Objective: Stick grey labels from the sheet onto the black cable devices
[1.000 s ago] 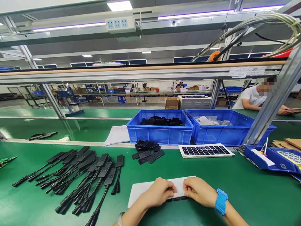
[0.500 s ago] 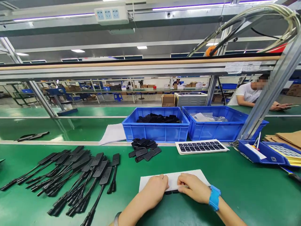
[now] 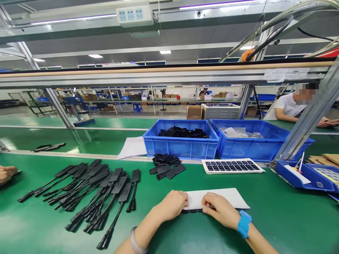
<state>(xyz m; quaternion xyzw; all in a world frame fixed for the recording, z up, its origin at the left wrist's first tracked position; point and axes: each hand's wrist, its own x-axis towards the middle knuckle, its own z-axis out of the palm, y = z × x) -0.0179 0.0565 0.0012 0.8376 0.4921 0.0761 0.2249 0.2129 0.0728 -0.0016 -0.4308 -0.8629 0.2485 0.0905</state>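
Co-worker's hand (image 3: pixel 7 174) cut off, white sheet (image 3: pixel 225 198) partly hidden

Factory workshop: green bench (image 3: pixel 291 218), bins (image 3: pixel 182 148)

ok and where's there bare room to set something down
Bare green table lies right of the right hand and white sheet, nearer than the blue tray. A smaller patch separates the black cables from the left hand. Crowded: left, under those cables, and along the back, with black pieces, a label sheet and blue bins.
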